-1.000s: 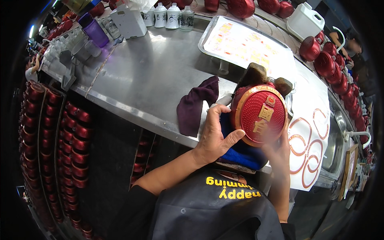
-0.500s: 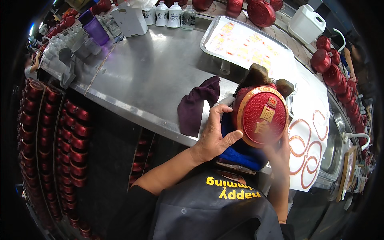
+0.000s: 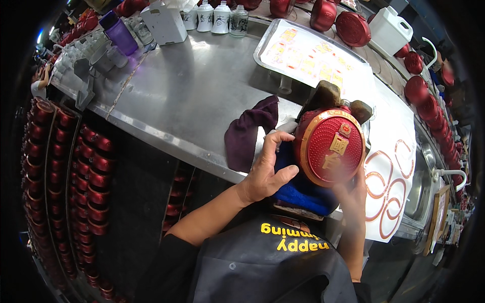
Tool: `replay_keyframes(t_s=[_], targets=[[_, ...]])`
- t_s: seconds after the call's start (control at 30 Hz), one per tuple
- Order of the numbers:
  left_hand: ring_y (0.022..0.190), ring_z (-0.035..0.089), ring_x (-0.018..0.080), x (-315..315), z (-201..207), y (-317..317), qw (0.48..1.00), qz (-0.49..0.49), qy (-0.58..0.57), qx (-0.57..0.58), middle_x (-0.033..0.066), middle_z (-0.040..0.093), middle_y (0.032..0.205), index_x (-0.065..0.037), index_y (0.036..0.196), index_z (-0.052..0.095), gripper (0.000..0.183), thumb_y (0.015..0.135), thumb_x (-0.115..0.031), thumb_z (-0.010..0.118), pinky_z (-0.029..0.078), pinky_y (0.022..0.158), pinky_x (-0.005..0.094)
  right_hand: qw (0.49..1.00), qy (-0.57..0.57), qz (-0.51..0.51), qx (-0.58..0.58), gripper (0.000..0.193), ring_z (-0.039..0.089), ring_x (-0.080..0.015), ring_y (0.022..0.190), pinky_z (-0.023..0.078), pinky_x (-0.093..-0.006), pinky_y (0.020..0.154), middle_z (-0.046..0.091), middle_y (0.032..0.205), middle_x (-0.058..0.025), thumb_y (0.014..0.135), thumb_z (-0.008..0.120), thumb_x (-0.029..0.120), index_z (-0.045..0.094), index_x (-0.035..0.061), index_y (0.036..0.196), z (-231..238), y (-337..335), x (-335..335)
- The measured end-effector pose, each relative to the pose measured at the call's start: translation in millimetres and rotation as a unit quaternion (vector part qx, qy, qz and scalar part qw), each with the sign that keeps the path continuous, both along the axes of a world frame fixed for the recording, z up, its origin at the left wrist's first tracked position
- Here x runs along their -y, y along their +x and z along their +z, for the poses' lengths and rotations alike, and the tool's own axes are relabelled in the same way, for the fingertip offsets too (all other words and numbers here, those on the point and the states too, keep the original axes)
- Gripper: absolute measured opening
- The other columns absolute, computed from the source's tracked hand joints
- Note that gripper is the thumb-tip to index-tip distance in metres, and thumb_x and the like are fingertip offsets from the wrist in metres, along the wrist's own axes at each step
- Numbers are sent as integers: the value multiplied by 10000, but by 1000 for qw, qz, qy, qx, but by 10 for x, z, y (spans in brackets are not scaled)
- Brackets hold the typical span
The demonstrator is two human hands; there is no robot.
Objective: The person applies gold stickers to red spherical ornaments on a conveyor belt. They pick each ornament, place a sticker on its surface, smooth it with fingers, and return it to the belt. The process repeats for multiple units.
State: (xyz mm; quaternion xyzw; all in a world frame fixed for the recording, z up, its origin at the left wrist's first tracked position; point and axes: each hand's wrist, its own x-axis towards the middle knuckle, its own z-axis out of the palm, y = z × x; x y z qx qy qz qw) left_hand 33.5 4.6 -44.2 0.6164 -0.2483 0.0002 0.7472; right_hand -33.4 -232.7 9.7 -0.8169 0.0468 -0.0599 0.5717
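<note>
A round red bottle (image 3: 329, 139) with a gold-coloured band round its face and raised gold characters lies tilted on a blue cloth pad (image 3: 302, 194). Its neck end sits between two worn brown blocks (image 3: 326, 93). My left hand (image 3: 265, 174) is beside the bottle's left edge, thumb and index finger spread apart; the index fingertip is at the edge, and whether it touches I cannot tell. My right hand (image 3: 353, 194) is at the lower right of the bottle's face, its fingers smeared by motion. A dark purple cloth (image 3: 247, 134) lies left of the bottle.
Gold-and-red ring bands lie on a white sheet (image 3: 376, 227) at the right. Beyond the bottle, a metal tray (image 3: 260, 53) carries a sheet of small gold pieces. Red bottles (image 3: 353, 29) line a conveyor behind. White jars (image 3: 221, 20) and a purple bottle (image 3: 121, 36) stand far left.
My left thumb has drawn back left, away from the bottle's face. The red bottles on the conveyor have shifted along it. The bottle on the pad has hardly moved.
</note>
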Motion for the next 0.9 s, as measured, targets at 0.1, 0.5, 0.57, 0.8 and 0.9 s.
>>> replay_keyframes(t_s=[0.1,0.5,0.57,0.8,0.9], targets=[[1341,424,277,-5,17,-16,1000,8,-1,-18,181,438,1375,16,1415,379,619,906,-147,692,278,1207,392,1000,0,3,-9,1082,540,-292,1339,392,-425,1147,566,1431,-198,821,816,659,412,-50,1530,-5,-5,6],[1223,498,303,60,-34,-13,993,77,61,70,188,481,1267,-3,1363,406,678,921,-330,803,373,1116,402,1000,-2,8,-11,1102,508,-312,1391,372,-433,1171,532,1482,-223,827,824,610,359,-58,1571,-31,-12,44],[1234,491,298,52,-50,-7,992,66,69,81,183,473,1274,-9,1369,400,716,911,-360,825,370,1119,404,1000,-2,16,-14,1121,496,-322,1410,363,-439,1181,520,1500,-233,827,824,602,333,-60,1588,-56,-12,69],[1272,466,294,60,-54,26,992,56,75,86,174,437,1325,-17,1400,351,804,894,-391,851,355,1138,423,999,18,47,21,1144,406,-349,1486,306,-461,1227,438,1573,-244,800,866,502,293,-82,1600,-163,5,117],[1277,469,299,67,-45,43,992,54,77,83,184,434,1338,-13,1407,341,820,893,-395,853,346,1150,428,999,0,44,13,1137,419,-360,1474,307,-474,1224,454,1555,-249,803,864,497,295,-83,1598,-176,-2,119]])
